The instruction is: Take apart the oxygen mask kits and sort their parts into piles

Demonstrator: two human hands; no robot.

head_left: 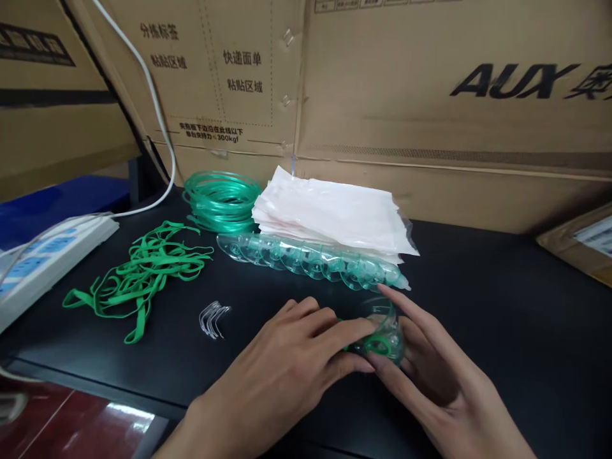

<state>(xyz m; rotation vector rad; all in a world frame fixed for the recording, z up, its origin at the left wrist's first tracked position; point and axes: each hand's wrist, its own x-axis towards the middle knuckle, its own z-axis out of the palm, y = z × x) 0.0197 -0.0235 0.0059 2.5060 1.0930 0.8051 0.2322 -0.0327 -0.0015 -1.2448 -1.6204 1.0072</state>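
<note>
A clear green-tinted plastic oxygen mask is held low over the dark table. My right hand curves around its right side, thumb and fingers against the plastic. From the left, my left hand pinches with thumb and forefinger at the mask's near side. A bright green elastic strap shows as a small loop between the two hands; the fingers partly hide it. Just behind lies a nested row of similar masks. Left of my left hand are several thin bent metal strips.
A tangle of green elastic straps lies on the left. Behind stand a coil of green tubing and a stack of white packets. A power strip with a white cable is at far left. Cardboard boxes wall the back.
</note>
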